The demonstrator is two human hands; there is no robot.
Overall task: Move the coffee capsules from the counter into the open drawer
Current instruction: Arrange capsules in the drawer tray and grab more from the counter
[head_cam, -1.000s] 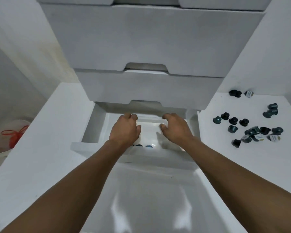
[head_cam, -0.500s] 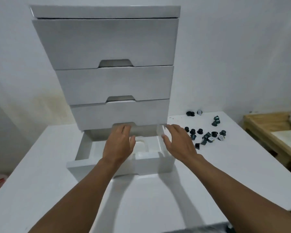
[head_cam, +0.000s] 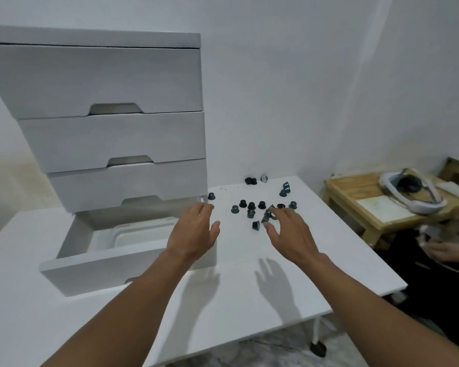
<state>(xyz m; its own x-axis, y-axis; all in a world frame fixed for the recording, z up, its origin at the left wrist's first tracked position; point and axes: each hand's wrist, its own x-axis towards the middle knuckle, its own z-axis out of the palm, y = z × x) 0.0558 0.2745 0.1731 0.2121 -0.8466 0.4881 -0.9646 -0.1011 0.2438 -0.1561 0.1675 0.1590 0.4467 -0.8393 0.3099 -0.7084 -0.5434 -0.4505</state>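
Several dark coffee capsules [head_cam: 251,206] lie scattered on the white counter [head_cam: 249,282], to the right of a white drawer unit [head_cam: 109,123]. Its bottom drawer [head_cam: 90,268] is pulled out and open; a white insert shows inside. My left hand [head_cam: 194,234] hovers over the drawer's right end, fingers spread, holding nothing. My right hand [head_cam: 289,231] is above the counter with fingers spread, its fingertips at the near edge of the capsule cluster, one capsule [head_cam: 256,225] just left of it.
Three upper drawers are closed. A low wooden table [head_cam: 366,205] with a white headset [head_cam: 408,194] stands to the right. Another person's hands [head_cam: 445,247] show at the right edge. The counter's right edge runs close past the capsules.
Both my hands have left the open drawer and moved right toward the capsules. My view has pulled back and swung right.
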